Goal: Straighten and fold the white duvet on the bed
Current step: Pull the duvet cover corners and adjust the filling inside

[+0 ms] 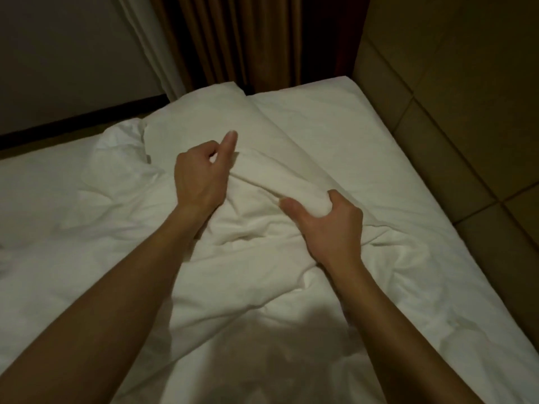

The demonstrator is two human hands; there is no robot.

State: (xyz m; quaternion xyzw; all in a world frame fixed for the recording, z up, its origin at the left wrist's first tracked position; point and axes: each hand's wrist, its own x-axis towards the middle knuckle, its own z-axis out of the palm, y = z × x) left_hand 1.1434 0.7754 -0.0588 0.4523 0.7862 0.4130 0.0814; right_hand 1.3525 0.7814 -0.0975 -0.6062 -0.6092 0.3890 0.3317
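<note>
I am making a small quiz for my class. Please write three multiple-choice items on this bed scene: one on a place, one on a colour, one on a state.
1. Where is the padded headboard?
A. right of the bed
B. left
C. absent

2. What colour is the duvet?
A. blue
B. white
C. brown

3. What is the right hand doing?
A. hanging free
B. lying flat
C. gripping a duvet fold

Answers: 1 A, its panels line the right edge; 2 B, the cloth is white throughout; 3 C, fingers curl round the fold.

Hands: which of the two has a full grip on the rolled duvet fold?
The right hand: its fingers and thumb curl round the end of the duvet fold. The left hand only touches it, thumb raised.
</note>
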